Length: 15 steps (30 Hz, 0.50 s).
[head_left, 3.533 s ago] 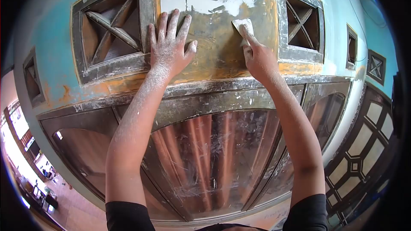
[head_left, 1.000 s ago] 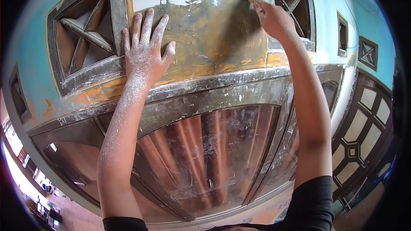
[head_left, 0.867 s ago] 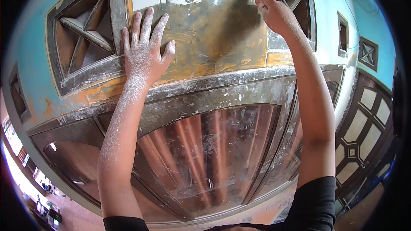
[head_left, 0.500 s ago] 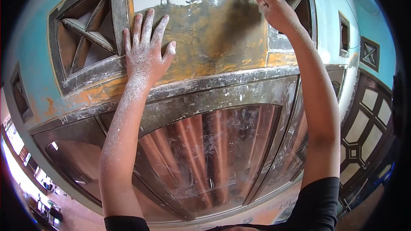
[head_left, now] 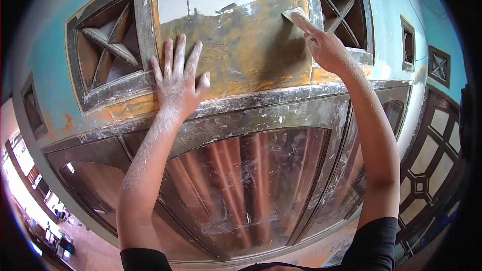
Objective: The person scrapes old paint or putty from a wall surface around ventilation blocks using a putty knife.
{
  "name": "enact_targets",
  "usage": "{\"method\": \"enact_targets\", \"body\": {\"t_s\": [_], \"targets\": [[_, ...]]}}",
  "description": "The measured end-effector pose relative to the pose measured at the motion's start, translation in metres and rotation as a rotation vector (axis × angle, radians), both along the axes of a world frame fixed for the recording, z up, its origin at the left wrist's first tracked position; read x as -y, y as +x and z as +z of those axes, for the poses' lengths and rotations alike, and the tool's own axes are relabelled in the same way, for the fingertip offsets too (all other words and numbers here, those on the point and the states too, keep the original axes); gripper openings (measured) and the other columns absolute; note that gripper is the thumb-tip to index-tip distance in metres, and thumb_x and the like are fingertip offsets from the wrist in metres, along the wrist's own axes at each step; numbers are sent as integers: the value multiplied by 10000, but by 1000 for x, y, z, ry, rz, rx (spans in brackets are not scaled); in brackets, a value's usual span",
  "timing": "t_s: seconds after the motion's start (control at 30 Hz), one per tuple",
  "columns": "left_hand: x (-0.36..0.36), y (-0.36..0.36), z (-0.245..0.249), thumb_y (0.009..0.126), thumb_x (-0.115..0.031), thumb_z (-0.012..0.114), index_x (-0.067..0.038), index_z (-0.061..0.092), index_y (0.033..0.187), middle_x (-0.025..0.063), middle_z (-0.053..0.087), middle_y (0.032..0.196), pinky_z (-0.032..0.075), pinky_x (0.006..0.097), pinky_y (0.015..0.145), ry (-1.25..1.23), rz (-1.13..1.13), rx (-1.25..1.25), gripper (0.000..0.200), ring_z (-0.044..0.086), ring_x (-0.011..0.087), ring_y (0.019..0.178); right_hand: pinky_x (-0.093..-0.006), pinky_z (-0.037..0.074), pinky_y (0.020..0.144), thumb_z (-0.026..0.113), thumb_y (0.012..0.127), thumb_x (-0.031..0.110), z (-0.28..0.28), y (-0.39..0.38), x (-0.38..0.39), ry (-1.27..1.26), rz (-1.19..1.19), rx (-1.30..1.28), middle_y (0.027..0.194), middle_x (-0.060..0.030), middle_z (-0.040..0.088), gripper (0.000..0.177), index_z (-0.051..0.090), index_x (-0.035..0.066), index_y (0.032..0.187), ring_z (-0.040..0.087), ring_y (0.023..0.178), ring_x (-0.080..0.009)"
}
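White dust covers my left hand [head_left: 178, 83], which lies flat with spread fingers on the wall panel [head_left: 236, 50], near its lower left part. That panel is patchy grey and ochre, with white paint along its top. In my right hand [head_left: 326, 49] is a scraper [head_left: 297, 18], its handle wrapped by my fingers. The scraper's flat blade is against the panel's right part, close to the frame of the right vent opening [head_left: 344, 15]. A dark shadow falls on the panel below the blade.
At the left is another vent opening [head_left: 111, 45] with crossed bars. A worn wooden ledge [head_left: 261, 101] runs beneath the panel, above an arched glass pane [head_left: 251, 180] with reddish curtains. A dark door [head_left: 427, 165] stands at the far right.
The scraper in my right hand has moved down along the panel, away from the white paint. My left hand appears lower on the panel, and the view has shifted slightly.
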<state>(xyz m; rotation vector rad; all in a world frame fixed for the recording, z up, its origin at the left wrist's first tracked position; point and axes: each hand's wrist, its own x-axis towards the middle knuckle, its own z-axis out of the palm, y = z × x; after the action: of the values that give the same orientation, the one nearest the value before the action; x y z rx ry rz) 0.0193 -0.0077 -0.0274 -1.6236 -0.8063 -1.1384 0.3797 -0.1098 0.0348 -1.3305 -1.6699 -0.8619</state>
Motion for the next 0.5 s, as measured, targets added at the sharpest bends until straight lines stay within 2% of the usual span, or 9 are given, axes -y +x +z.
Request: {"method": "enact_targets", "body": {"t_s": [0.1, 0.23, 0.27, 0.37, 0.4, 0.43, 0.5], "targets": [[8, 10, -13, 897, -375, 643, -225, 335, 1608, 131, 173, 1707, 94, 720, 1194, -50, 2, -56, 790, 133, 390, 1570, -544, 533, 808, 459, 1032, 240, 13, 5, 7, 3, -108, 9, 979, -238, 713, 500, 457, 272, 1532, 690, 894, -439], [13, 17, 9, 903, -378, 639, -239, 326, 1613, 119, 161, 1712, 88, 710, 1200, -73, 67, -98, 789, 130, 389, 1571, -528, 559, 827, 460, 1043, 229, 29, 19, 8, 88, -236, 83, 1071, -175, 720, 456, 515, 303, 1489, 708, 951, -377], [12, 19, 20, 905, -380, 637, -251, 324, 1613, 112, 162, 1713, 86, 703, 1204, -58, 75, -112, 785, 128, 385, 1572, -505, 561, 868, 469, 1052, 241, 34, 22, 6, 74, -281, 77, 1163, -141, 694, 430, 543, 336, 1464, 698, 1046, -336], [8, 23, 56, 938, -402, 601, -288, 311, 1617, 89, 160, 1716, 71, 662, 1231, -14, 126, -113, 748, 118, 355, 1579, -491, 547, 912, 487, 1055, 270, 54, 41, -5, 111, -374, 138, 1186, -131, 664, 395, 582, 340, 1431, 672, 1110, -329], [4, 25, 68, 948, -407, 590, -290, 303, 1620, 82, 155, 1718, 65, 657, 1234, 7, 127, -94, 740, 113, 350, 1581, -503, 533, 880, 538, 1044, 266, 57, 40, -2, 198, -358, 167, 1044, -112, 626, 356, 632, 283, 1387, 667, 1052, -335], [0, 27, 79, 958, -413, 579, -293, 295, 1623, 75, 150, 1720, 58, 652, 1236, 30, 128, -76, 732, 108, 346, 1582, -503, 533, 880, 538, 1044, 266, 61, 42, -6, 202, -356, 164, 1044, -112, 626, 356, 632, 283, 1387, 667, 1052, -335], [-5, 35, 98, 981, -440, 542, -303, 276, 1629, 65, 138, 1723, 51, 648, 1238, 58, 137, -62, 713, 94, 341, 1585, -535, 505, 936, 546, 1047, 354, 71, 43, -13, 438, -393, 253, 1057, -99, 633, 330, 667, 277, 1344, 669, 1072, -306]]}}
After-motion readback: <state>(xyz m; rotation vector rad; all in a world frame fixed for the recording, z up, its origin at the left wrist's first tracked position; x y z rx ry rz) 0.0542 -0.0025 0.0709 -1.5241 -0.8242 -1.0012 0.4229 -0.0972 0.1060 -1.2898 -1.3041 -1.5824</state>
